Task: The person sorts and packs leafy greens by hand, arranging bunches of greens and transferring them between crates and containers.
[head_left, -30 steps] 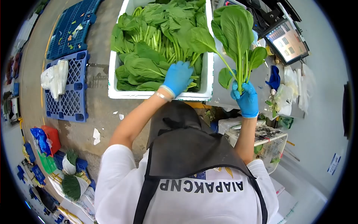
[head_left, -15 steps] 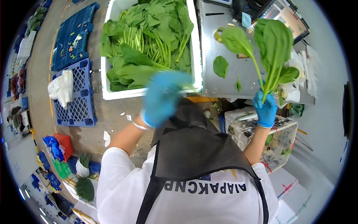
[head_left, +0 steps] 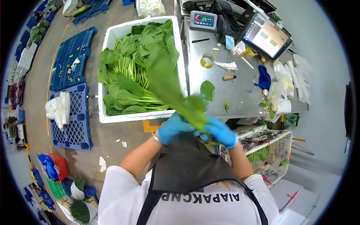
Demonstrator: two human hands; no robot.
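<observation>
In front of my apron, both blue-gloved hands meet at a bunch of leafy greens (head_left: 170, 88), smeared by motion, its leaves pointing up and left across the white foam box (head_left: 180, 63). My right hand (head_left: 223, 133) is closed around the lower stems. From the other side my left hand (head_left: 175, 128) grips the bunch, its fingers partly hidden behind the stems. Many more greens (head_left: 127, 63) fill the foam box, stems and leaves mixed. A loose leaf (head_left: 207, 90) and a small sprig (head_left: 225, 105) lie on the steel table (head_left: 240, 95).
On the table are a roll of tape (head_left: 207, 60), a wooden-handled knife (head_left: 229, 77), a blue cloth (head_left: 263, 78) and plastic bags (head_left: 279, 86). A scale display (head_left: 203, 20) and a monitor (head_left: 266, 34) stand behind. A white crate (head_left: 275, 157) sits below right; blue pallets (head_left: 71, 116) lie left.
My right hand has brought its greens from over the table leftward to the middle. My left hand has left the foam box's edge and joined it at the stems. The view has shifted.
</observation>
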